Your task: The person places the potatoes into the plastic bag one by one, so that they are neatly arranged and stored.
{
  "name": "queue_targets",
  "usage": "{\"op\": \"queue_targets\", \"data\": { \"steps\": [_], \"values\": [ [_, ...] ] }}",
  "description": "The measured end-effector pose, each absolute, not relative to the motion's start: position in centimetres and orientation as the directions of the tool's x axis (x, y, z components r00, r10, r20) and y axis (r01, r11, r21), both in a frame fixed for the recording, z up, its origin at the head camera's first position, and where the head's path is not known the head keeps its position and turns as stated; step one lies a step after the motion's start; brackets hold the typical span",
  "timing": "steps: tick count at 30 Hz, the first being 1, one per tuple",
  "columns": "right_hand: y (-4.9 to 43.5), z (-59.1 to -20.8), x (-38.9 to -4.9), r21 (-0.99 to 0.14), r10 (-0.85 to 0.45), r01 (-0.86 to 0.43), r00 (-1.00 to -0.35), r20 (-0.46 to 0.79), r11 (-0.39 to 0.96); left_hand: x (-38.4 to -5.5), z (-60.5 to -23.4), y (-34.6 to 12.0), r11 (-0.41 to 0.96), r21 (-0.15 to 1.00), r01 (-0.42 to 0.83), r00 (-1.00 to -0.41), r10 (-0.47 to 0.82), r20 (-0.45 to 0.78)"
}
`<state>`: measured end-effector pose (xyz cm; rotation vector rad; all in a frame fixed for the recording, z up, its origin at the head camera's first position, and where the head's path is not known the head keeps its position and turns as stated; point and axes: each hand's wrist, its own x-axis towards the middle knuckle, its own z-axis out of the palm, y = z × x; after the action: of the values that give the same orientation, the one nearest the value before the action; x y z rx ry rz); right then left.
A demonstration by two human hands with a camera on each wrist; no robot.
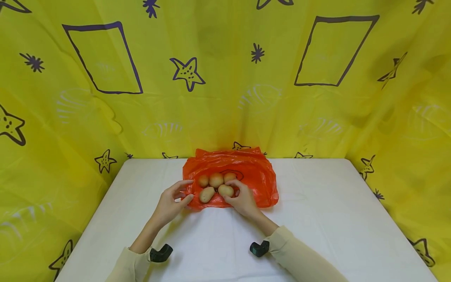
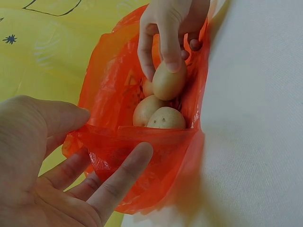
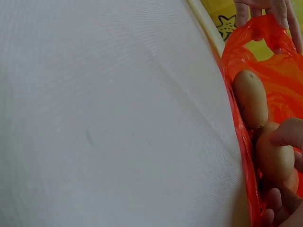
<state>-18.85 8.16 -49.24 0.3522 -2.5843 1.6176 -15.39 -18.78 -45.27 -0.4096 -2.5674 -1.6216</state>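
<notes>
A red plastic bag (image 1: pixel 258 184) lies opened at the back of the table with several potatoes (image 1: pixel 206 194) inside. My left hand (image 1: pixel 172 201) holds the bag's left edge, its thumb and fingers spread around the raised plastic; the film (image 2: pixel 137 156) is stretched beside them in the left wrist view. At the near side of the bag's mouth, my right hand (image 1: pixel 244 199) pinches one potato (image 2: pixel 169 84) between thumb and fingers. Another potato (image 3: pixel 251 99) sits right beside the held one. Three more rest in a row behind these, partly hidden by the fingers in both wrist views.
A white cloth covers the table (image 1: pixel 218 243). Behind the table and along its sides hangs a yellow curtain (image 1: pixel 218 109) with starfish drawings. Dark wrist devices (image 1: pixel 161 253) sit at both sleeve cuffs.
</notes>
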Motion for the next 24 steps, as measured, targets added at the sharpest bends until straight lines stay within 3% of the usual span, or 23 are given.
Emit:
{"op": "queue_targets", "data": {
  "steps": [24],
  "values": [
    [7.94,-49.64,-18.95,-0.857,-0.133,-0.231,-0.973,0.19,0.46,-15.29,-45.4,-18.69,0.398,0.878,0.267,-0.961,0.182,0.209]
  ]
}}
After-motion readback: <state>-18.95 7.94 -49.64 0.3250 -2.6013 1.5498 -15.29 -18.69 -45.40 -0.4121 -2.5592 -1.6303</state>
